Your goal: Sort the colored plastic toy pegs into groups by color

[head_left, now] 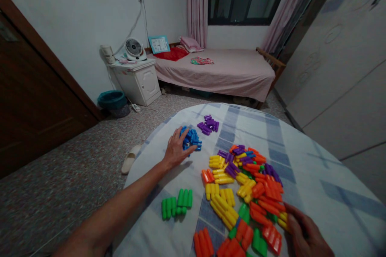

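Left fingers (183, 134) spread over blue pieces (194, 136), right fingers (294, 229) clamp yellow piece (283, 221), clock numerals (160, 44) blurred.

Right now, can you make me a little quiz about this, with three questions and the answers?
1. What colour are the small pieces right by the left hand?
2. True or false: the separate group of purple pieces lies farther from the person than the separate group of green pieces.
3. Which stands on the white cabinet: (a) wastebasket, (b) fan, (c) slipper?

Key:
1. Blue.
2. True.
3. b.
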{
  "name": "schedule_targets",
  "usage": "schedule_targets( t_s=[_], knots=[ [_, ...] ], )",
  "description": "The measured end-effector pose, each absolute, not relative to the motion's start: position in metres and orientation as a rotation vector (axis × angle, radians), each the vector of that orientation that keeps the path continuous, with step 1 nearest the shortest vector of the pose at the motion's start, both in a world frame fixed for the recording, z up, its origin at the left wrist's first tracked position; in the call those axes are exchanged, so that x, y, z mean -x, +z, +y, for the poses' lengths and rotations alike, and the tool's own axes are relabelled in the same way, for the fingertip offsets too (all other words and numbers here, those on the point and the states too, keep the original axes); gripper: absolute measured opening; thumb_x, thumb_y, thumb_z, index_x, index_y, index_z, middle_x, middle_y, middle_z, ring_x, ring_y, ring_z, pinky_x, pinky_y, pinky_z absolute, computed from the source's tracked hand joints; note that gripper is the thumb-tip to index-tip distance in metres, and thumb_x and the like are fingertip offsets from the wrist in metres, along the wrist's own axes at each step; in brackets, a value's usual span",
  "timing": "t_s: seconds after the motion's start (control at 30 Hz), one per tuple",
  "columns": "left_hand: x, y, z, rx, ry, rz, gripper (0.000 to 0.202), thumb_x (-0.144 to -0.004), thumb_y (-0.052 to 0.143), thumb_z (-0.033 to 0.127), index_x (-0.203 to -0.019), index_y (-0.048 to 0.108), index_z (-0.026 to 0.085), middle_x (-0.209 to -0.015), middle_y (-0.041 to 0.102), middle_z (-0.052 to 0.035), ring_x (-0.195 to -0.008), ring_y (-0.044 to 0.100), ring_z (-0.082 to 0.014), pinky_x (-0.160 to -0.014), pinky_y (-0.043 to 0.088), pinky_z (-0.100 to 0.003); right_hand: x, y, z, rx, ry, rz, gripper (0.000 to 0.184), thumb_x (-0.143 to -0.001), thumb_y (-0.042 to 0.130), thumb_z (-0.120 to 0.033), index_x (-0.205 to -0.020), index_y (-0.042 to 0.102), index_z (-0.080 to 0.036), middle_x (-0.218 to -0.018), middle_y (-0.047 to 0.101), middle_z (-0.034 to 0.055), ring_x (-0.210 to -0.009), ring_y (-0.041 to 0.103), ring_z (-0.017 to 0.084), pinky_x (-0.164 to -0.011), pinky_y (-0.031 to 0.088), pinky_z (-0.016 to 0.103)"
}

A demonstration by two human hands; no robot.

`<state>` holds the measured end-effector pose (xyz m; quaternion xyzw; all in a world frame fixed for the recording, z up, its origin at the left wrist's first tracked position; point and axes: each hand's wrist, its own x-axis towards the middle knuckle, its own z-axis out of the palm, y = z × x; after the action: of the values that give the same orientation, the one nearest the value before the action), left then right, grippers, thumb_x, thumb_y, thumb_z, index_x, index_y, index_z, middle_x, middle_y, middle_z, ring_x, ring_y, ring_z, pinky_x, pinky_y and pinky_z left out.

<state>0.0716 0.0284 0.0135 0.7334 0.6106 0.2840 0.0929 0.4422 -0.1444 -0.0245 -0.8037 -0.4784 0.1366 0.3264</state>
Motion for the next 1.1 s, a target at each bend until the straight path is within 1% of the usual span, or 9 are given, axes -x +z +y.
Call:
schedule_targets(
  t_s=[0.1,0.13,0.2,0.27,0.37,0.47,0.57,0.83,1.1],
  knots=[
    [-0.059,0.018,-0.041,-2.325,0.867,1.479,0.053,-0.087,0.046,0.045,-0.137,0.039,0.027,-0.147,0.033,-0.0096,-0.134,0.035,-0.0224,-0.107,0.035,-0.041,-0.435,-0.021,-0.144,2.079,0.37,-1.245,0.051,-0.076,0.039,-0.058,-0.099,0.066,-0.021,-0.103,0.067,0.0073,-0.092,0.062,0.026,-0.079,0.048,0.038],
    [-0.055,0.015,-0.064,-2.411,0.817,1.387,0.055,-0.085,0.049,0.046,-0.137,0.038,0.029,-0.148,0.033,-0.0091,-0.134,0.035,-0.0235,-0.107,0.035,-0.043,-0.434,-0.02,-0.144,2.071,0.373,-1.239,0.051,-0.076,0.039,-0.057,-0.099,0.065,-0.02,-0.103,0.066,0.0075,-0.092,0.062,0.026,-0.08,0.047,0.038],
    [-0.051,0.006,-0.101,-2.608,0.695,1.207,0.065,-0.078,0.057,0.052,-0.137,0.039,0.031,-0.149,0.03,-0.0108,-0.134,0.034,-0.0298,-0.108,0.031,-0.052,-0.432,-0.02,-0.143,2.065,0.373,-1.227,0.051,-0.075,0.039,-0.056,-0.1,0.065,-0.019,-0.103,0.066,0.0081,-0.092,0.061,0.026,-0.081,0.047,0.038],
    [-0.051,-0.004,-0.119,-2.723,0.61,1.125,0.061,-0.078,0.059,0.047,-0.135,0.042,0.03,-0.148,0.033,-0.0119,-0.132,0.036,-0.031,-0.107,0.031,-0.055,-0.43,-0.02,-0.142,2.06,0.365,-1.222,0.05,-0.075,0.039,-0.054,-0.1,0.065,-0.018,-0.103,0.066,0.0088,-0.093,0.06,0.026,-0.083,0.045,0.038],
    [-0.059,-0.013,-0.11,-2.726,0.629,1.199,0.035,-0.084,0.054,0.03,-0.118,0.056,0.026,-0.139,0.045,-0.0113,-0.126,0.045,-0.026,-0.103,0.038,-0.047,-0.427,-0.019,-0.141,2.054,0.338,-1.222,0.048,-0.077,0.038,-0.051,-0.1,0.064,-0.018,-0.103,0.065,0.0094,-0.094,0.059,0.025,-0.084,0.044,0.038],
    [-0.066,-0.016,-0.077,-2.664,0.732,1.297,0.02,-0.085,0.05,0.025,-0.101,0.062,0.022,-0.123,0.058,-0.0106,-0.113,0.055,-0.0217,-0.095,0.046,-0.038,-0.424,-0.017,-0.141,2.032,0.318,-1.227,0.046,-0.078,0.037,-0.048,-0.099,0.064,-0.018,-0.101,0.065,0.0088,-0.092,0.059,0.024,-0.082,0.044,0.037],
    [-0.069,-0.018,-0.046,-2.62,0.818,1.397,0.019,-0.085,0.05,0.025,-0.098,0.062,0.02,-0.115,0.061,-0.01,-0.105,0.058,-0.0211,-0.09,0.049,-0.037,-0.422,-0.016,-0.141,2.001,0.302,-1.233,0.045,-0.079,0.037,-0.046,-0.098,0.064,-0.018,-0.099,0.065,0.0083,-0.091,0.059,0.023,-0.081,0.044,0.036],
    [-0.07,-0.02,-0.031,-2.604,0.826,1.49,0.021,-0.085,0.051,0.031,-0.1,0.06,0.019,-0.114,0.059,-0.0102,-0.104,0.056,-0.0222,-0.09,0.047,-0.037,-0.422,-0.02,-0.141,1.959,0.267,-1.279,0.042,-0.082,0.035,-0.043,-0.1,0.064,-0.018,-0.1,0.065,0.0078,-0.091,0.058,0.022,-0.081,0.043,0.035],
    [-0.072,-0.014,-0.034,-2.559,0.912,1.511,0.013,-0.084,0.049,0.028,-0.079,0.057,0.019,-0.091,0.06,-0.0063,-0.087,0.055,-0.0188,-0.079,0.046,-0.032,-0.423,-0.024,-0.139,1.913,0.258,-1.273,0.041,-0.082,0.035,-0.041,-0.099,0.064,-0.018,-0.099,0.065,0.0084,-0.09,0.058,0.022,-0.08,0.043,0.036]
  ],
)
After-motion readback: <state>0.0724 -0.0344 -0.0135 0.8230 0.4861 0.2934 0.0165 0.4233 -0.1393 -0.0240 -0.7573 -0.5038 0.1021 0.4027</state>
